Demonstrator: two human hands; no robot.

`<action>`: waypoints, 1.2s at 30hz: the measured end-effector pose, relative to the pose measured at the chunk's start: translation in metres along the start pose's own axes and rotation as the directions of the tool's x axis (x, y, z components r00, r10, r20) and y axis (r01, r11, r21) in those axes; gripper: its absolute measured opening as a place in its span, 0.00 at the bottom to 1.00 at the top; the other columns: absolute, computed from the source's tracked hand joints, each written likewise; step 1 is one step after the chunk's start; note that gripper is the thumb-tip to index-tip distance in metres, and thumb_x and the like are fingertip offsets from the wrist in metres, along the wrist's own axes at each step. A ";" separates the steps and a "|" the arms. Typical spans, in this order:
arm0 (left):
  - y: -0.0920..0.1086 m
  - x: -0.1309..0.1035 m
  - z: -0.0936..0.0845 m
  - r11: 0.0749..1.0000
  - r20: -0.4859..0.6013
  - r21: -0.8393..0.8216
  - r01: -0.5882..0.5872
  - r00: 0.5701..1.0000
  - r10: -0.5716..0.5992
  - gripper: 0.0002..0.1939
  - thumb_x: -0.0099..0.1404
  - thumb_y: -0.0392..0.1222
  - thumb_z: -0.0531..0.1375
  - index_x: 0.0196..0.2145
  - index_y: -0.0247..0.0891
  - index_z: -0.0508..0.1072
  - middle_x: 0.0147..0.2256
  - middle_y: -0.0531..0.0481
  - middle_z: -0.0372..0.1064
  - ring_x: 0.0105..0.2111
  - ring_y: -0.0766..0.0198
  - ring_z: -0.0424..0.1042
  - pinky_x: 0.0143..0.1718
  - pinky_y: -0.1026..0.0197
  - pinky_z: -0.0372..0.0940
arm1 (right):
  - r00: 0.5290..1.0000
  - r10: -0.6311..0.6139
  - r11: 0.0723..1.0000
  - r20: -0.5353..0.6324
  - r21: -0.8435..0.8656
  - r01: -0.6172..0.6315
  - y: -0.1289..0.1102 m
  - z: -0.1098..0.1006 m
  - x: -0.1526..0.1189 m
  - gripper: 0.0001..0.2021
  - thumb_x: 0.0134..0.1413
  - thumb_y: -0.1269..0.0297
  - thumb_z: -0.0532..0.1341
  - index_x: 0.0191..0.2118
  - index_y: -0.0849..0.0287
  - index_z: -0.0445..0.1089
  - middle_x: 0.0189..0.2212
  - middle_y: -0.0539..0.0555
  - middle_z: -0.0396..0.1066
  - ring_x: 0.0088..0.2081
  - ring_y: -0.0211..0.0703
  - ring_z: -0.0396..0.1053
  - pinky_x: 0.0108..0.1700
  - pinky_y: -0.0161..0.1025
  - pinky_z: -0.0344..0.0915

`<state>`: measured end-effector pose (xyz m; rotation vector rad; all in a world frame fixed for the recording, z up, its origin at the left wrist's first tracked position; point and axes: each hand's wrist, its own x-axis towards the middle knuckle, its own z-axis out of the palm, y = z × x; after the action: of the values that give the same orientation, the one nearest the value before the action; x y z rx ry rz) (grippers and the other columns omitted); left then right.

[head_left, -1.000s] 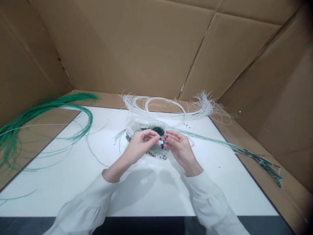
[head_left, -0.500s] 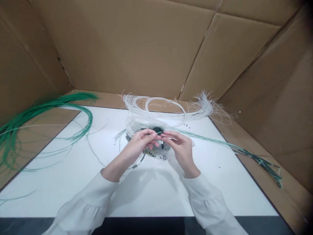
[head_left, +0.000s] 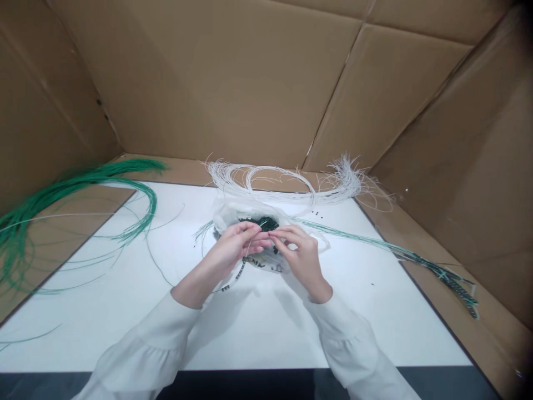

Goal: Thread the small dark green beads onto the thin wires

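Note:
Over an open clear plastic bag (head_left: 227,214) of small dark beads (head_left: 268,224), my two hands meet fingertip to fingertip. Between thumb and forefinger my left hand (head_left: 244,240) pinches a thin wire (head_left: 249,248); its other fingers are stretched out. Several dark beads (head_left: 240,268) are strung on the wire, which hangs in a curve below that hand. The thumb and forefinger of my right hand (head_left: 296,244) are pressed together beside the left fingertips, and whatever they hold is too small to make out.
Green strands (head_left: 79,176) spread over the left side. A bundle of white strands (head_left: 283,194) lies along the back. Green wires with dark beaded ends (head_left: 453,283) reach to the right edge. Cardboard walls (head_left: 233,83) enclose the white board (head_left: 375,333).
My right hand has moved left and slightly down, closer to the left fingertips. The left hand has shifted a little left, and the beaded wire has swung slightly left.

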<state>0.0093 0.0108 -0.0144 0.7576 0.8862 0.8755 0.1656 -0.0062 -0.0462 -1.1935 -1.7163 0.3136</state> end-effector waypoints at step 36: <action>-0.001 -0.011 0.003 0.517 0.166 0.731 -0.445 0.851 0.498 0.09 0.60 0.43 0.55 0.29 0.35 0.71 0.26 0.53 0.67 0.23 0.70 0.59 0.26 0.67 0.55 | 0.966 0.257 0.786 -0.030 0.588 -0.191 -0.004 -0.008 0.005 0.02 0.42 0.70 0.65 0.25 0.56 0.74 0.27 0.51 0.69 0.26 0.35 0.64 0.21 0.32 0.61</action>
<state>0.0084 -0.0002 -0.0102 1.7929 1.1377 1.0069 0.1699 -0.0067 -0.0366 -0.9248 -1.2395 0.8426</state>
